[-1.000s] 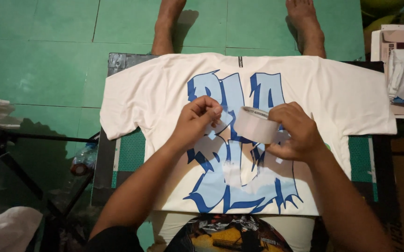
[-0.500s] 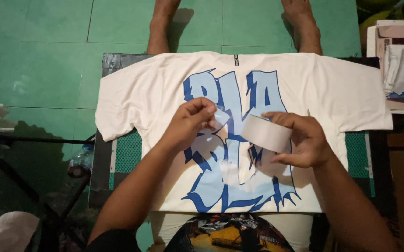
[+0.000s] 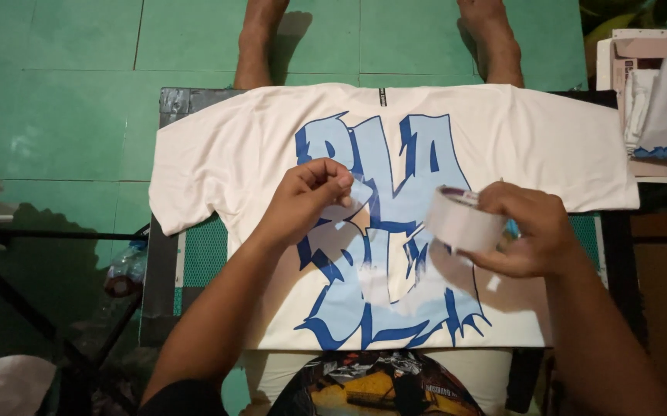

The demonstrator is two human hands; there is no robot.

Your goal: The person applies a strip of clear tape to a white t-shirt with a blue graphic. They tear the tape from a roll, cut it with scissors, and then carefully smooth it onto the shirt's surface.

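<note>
Tape roll, white and wide, sits in the right hand, held above the lower right part of the print; fingers curl over its top edge and the thumb supports it from below, so the hand is clamped on the roll. Left hand is raised over the middle of the shirt, fingertips pinched together on a pale strip end; whether that strip connects to the roll cannot be told. The two hands are apart, with printed fabric visible between them.

White T-shirt lies flat and spread on the table, collar pointing away from the person, sleeves out to both sides. A large blue graffiti-style print covers its centre. A green mat shows at the table's edges beneath the shirt.

Beyond the table, two bare legs of another person stand on the green tiled floor. A stack of folded white garments sits at the right edge, just beside the shirt's sleeve.
</note>
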